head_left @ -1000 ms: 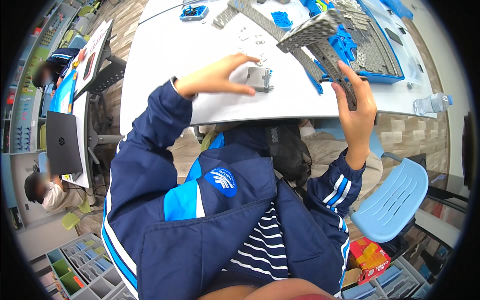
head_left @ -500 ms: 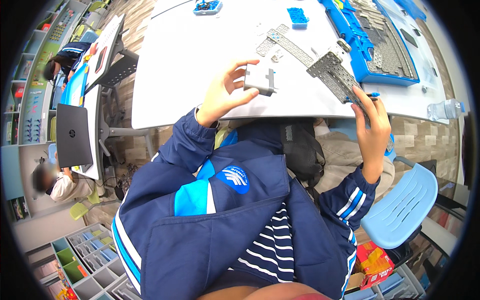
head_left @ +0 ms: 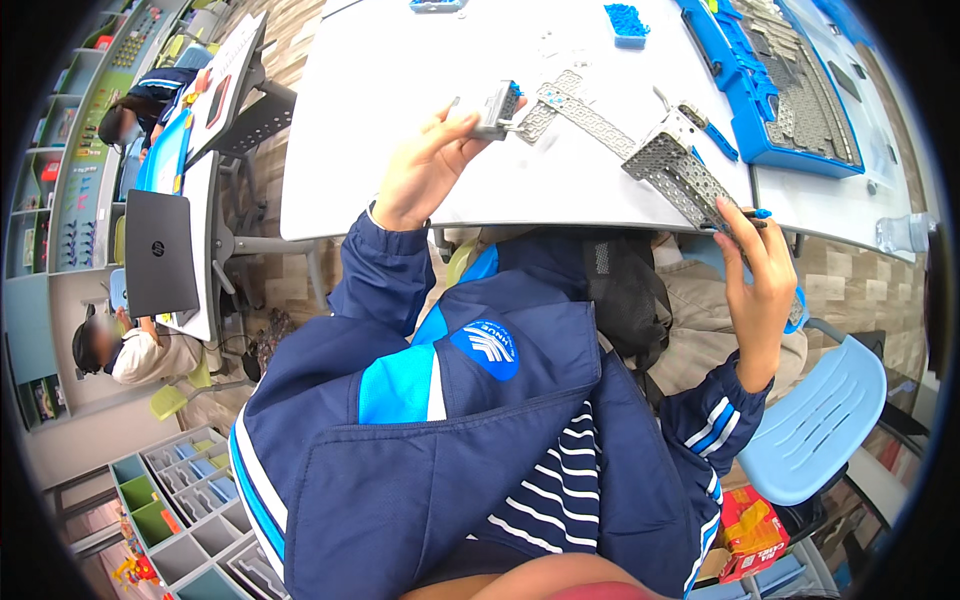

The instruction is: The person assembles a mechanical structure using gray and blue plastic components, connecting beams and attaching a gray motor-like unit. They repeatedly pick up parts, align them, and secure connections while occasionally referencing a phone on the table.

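Observation:
My left hand (head_left: 418, 180) grips a small grey block (head_left: 495, 112), like a motor module, between thumb and fingers above the table. Blue pieces show on the block's far end, and a short metal shaft sticks out of it. My right hand (head_left: 757, 285) pinches the near end of a grey perforated beam assembly (head_left: 678, 172) at the table's front edge. A dark rod with a blue tip (head_left: 762, 213) pokes out by those fingers. From the assembly a long flat perforated strip (head_left: 590, 122) runs to the far left, ending in a crosspiece. The block is apart from it.
On the white table (head_left: 400, 60) stand a blue bin of small blue parts (head_left: 627, 28) and a large blue case of grey beams (head_left: 800, 100). A plastic bottle (head_left: 905, 233) is at the right edge. A light-blue chair (head_left: 815, 420) is right of me; people sit at left desks.
My left hand has turned the grey block, so its blue-pieced end now shows. The right hand still holds the assembly, which has tilted a little. The whole view has shifted slightly.

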A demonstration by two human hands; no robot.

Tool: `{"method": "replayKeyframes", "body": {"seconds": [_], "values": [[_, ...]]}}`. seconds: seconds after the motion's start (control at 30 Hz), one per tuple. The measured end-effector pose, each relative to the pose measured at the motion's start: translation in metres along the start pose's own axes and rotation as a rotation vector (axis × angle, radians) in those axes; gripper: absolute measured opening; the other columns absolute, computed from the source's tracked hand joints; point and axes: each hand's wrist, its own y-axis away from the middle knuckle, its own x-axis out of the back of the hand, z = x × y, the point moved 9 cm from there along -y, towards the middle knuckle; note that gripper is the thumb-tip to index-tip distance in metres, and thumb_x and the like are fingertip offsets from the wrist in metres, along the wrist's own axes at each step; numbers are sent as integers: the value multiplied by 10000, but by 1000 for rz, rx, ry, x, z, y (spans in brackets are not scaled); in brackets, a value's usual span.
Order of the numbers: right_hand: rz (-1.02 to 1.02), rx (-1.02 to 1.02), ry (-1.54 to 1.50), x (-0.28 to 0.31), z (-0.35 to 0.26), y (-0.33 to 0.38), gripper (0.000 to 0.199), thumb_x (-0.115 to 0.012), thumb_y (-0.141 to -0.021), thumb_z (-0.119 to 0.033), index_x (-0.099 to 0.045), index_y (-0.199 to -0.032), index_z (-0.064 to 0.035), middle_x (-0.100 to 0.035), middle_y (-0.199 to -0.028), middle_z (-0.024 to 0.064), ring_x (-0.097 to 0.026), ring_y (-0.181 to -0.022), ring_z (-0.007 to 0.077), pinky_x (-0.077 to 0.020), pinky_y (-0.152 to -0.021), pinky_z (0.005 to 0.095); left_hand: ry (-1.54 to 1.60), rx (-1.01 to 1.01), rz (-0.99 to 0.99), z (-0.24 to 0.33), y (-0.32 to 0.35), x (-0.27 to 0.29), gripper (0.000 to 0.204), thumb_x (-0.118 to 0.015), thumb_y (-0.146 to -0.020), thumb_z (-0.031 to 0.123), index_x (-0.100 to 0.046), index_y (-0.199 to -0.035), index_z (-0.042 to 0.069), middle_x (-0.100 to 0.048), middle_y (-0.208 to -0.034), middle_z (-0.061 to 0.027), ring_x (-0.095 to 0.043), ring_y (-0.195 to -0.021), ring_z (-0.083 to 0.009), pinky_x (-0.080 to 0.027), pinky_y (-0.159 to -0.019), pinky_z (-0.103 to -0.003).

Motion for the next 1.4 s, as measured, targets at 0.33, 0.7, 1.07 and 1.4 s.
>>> {"method": "replayKeyframes", "body": {"seconds": [0.33,0.7,1.07,1.4], "values": [[-49,-8,6,-10,-1,2,484,-724,-747,18,-684,-1187,-180,-599,-941,119,-604,-790,264,-484,-690,363,-444,-129,174,-12,0,9,423,-650,-929,134,-473,-1276,-32,-650,-1129,-141,-633,-1036,-175,-504,-927,-293],[-53,-5,47,-13,-4,4,463,-728,-751,-4,-689,-1177,-180,-613,-986,138,-618,-825,284,-498,-721,369,-645,-205,227,-20,-2,5,412,-666,-923,137,-513,-1251,-62,-691,-1029,-122,-642,-942,-122,-501,-820,-247],[-43,-52,-19,-15,3,9,458,-721,-762,-6,-681,-1187,-168,-614,-987,144,-623,-837,293,-500,-726,368,-504,-305,272,-9,-4,2,425,-658,-931,138,-504,-1265,-75,-664,-1075,-130,-633,-963,-139,-505,-843,-262],[-53,-41,28,-22,5,10,441,-725,-766,-29,-689,-1179,-180,-615,-980,162,-621,-837,307,-503,-734,373,-399,-302,318,-11,-15,22,410,-578,-966,189,-483,-1271,-68,-630,-1137,-175,-654,-1022,-245,-546,-879,-360]]}}
